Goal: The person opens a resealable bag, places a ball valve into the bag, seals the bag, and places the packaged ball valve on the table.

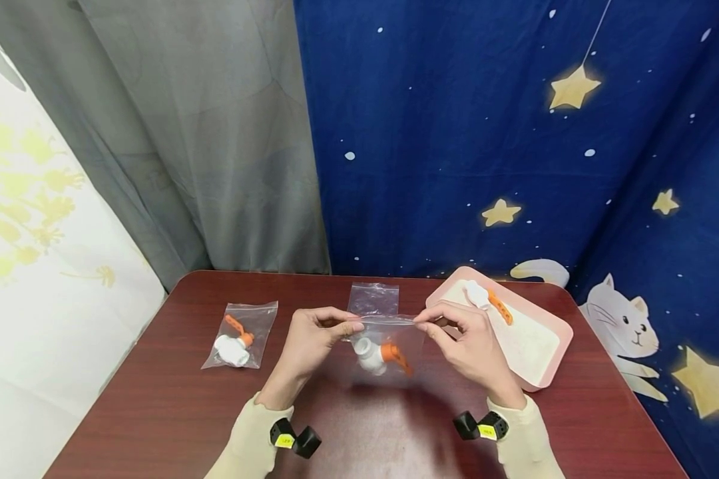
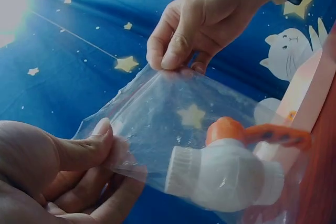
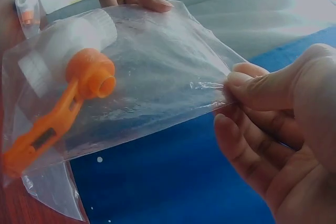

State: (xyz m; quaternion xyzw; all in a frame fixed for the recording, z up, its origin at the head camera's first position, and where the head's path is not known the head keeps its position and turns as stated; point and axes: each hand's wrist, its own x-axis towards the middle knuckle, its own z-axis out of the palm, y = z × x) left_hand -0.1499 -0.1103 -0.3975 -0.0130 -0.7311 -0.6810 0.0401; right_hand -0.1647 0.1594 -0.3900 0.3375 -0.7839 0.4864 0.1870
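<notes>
A clear zip bag [image 1: 407,332] hangs above the table between both hands. My left hand [image 1: 314,339] pinches its top edge at the left corner, and my right hand [image 1: 464,339] pinches the right corner. Inside lies a white plastic ball valve [image 2: 226,174] with an orange lever handle [image 3: 60,121]. The left wrist view shows thumb and fingers gripping the film near the zip strip; in the right wrist view the other corner is held the same way. Whether the zip is fully pressed together cannot be told.
Another bagged valve [image 1: 234,346] lies on the table at the left. Behind the hands lies a flat clear bag [image 1: 374,298]. A pink-rimmed tray [image 1: 557,332] at the right bears a loose valve [image 1: 478,295]. Curtains hang behind the red-brown table [image 1: 156,412].
</notes>
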